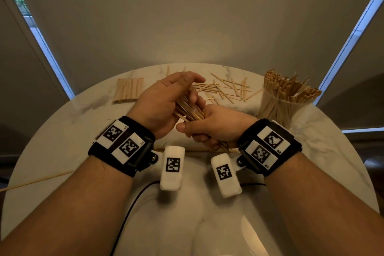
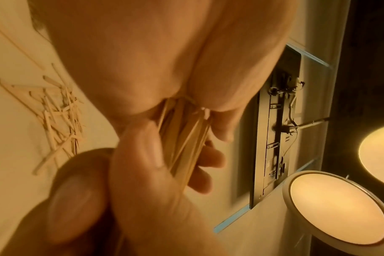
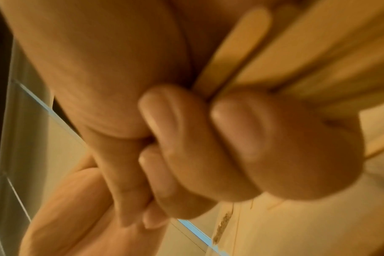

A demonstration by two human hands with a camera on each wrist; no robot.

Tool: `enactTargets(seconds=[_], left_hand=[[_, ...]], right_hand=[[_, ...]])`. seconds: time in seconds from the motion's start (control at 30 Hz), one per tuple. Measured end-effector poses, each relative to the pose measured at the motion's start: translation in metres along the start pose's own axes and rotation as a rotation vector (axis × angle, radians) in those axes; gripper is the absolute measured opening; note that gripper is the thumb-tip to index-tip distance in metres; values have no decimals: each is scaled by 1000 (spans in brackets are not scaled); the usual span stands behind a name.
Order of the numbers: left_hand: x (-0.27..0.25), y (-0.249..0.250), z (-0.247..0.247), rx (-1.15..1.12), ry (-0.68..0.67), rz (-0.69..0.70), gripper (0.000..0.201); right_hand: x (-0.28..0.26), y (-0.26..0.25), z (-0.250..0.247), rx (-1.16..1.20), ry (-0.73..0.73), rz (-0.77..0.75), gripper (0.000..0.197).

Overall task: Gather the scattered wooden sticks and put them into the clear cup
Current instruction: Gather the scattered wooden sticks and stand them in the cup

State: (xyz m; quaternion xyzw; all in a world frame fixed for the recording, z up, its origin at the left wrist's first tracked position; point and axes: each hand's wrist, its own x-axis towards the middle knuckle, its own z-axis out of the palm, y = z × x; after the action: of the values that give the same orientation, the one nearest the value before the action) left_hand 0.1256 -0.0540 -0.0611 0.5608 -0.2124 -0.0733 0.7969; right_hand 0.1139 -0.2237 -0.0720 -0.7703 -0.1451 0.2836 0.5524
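Both hands meet over the middle of the white marble table [image 1: 62,131], holding one bundle of wooden sticks [image 1: 188,108] slanted between them. My right hand [image 1: 212,124] grips its lower end; the right wrist view shows the fingers [image 3: 208,138] curled tight round the flat sticks [image 3: 285,60]. My left hand [image 1: 166,97] cups the upper end, with the bundle [image 2: 184,135] running out from under the palm [image 2: 153,60]. The clear cup [image 1: 284,106] stands at the right, packed with sticks. Loose sticks [image 1: 226,89] lie scattered beyond the hands, and they [image 2: 57,117] also show in the left wrist view.
A neat row of flat sticks [image 1: 128,90] lies at the back left. One long thin skewer [image 1: 37,181] reaches off the table's left edge, and another long stick [image 1: 197,149] lies under my wrists. A black cable [image 1: 133,203] runs across the near side.
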Motion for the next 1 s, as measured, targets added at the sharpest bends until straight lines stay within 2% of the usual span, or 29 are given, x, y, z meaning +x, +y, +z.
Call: enactTargets(seconds=[0.07, 0.13, 0.27, 0.37, 0.43, 0.53, 0.67, 0.73, 0.83, 0.9, 1.0], left_hand=[[-1, 0, 4, 8, -6, 27, 25], [0, 3, 6, -93, 30, 62, 30], [4, 11, 2, -268, 192, 116, 35], [7, 12, -6, -308, 321, 124, 34], [7, 9, -12, -210, 349, 118, 31], [5, 3, -11, 91, 298, 95, 31], [4, 3, -10, 432, 268, 28, 25], [4, 4, -14, 469, 300, -35, 22], [3, 6, -20, 506, 347, -96, 16], [1, 8, -22, 548, 320, -142, 18], [-1, 10, -24, 555, 311, -214, 22]], right_hand=[[-1, -1, 1, 3, -18, -14, 28], [-1, -3, 1, 21, -58, -74, 23], [-1, -7, 2, 132, -118, -192, 25], [-1, -7, 2, 143, -131, -219, 16], [-1, -7, -1, 144, -111, -189, 16], [-2, -6, -4, 121, -49, -145, 20], [0, -5, -10, 124, 127, -165, 26], [0, -5, -13, 106, 176, -203, 26], [-3, -6, -14, 3, 89, -252, 17], [-6, -8, -13, -67, 54, -258, 16], [-7, -10, -15, -104, 179, -260, 18]])
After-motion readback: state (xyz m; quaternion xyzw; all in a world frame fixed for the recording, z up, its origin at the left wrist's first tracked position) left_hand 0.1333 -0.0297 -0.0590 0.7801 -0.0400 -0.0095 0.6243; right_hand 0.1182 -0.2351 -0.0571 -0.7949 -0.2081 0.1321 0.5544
